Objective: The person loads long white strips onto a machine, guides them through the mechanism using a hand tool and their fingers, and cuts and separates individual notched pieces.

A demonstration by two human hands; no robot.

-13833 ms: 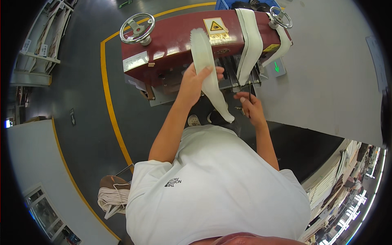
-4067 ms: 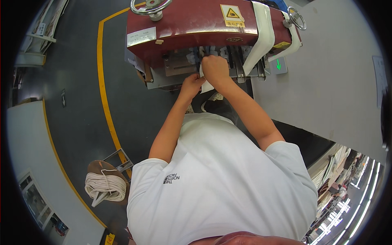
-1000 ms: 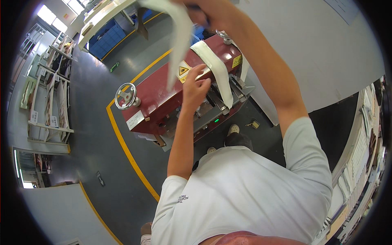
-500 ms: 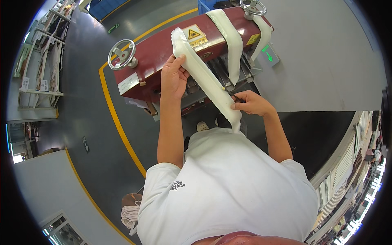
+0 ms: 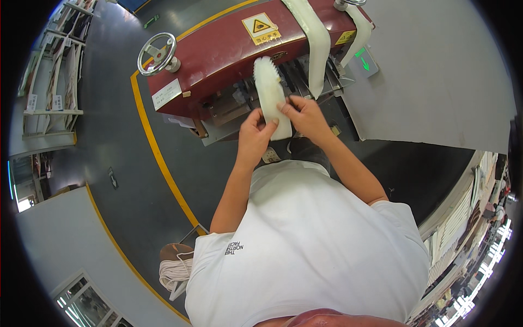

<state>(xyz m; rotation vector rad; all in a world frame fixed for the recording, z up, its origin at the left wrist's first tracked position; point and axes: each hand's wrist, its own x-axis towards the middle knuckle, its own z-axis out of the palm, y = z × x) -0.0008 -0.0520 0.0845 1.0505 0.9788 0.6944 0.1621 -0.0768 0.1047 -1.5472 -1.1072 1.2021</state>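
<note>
A white strip of material with a jagged, saw-toothed far end is between my hands, in front of a dark red machine. My left hand pinches its left edge near the lower end. On the opposite edge, slightly higher, my right hand grips it between thumb and fingers. The strip looks shortened, perhaps folded or foreshortened; I cannot tell which. Another long white strip drapes over the machine's front, and one more white strip hangs at its right end.
A chrome handwheel stands at the machine's left end, another at its right. Metal bars show beneath the cover. A grey surface lies on the right. A yellow floor line and a rack are on the left.
My left hand has come down and right, and my right hand up and left, so they are close together. The strip went from stretched out diagonally to short and nearly upright.
</note>
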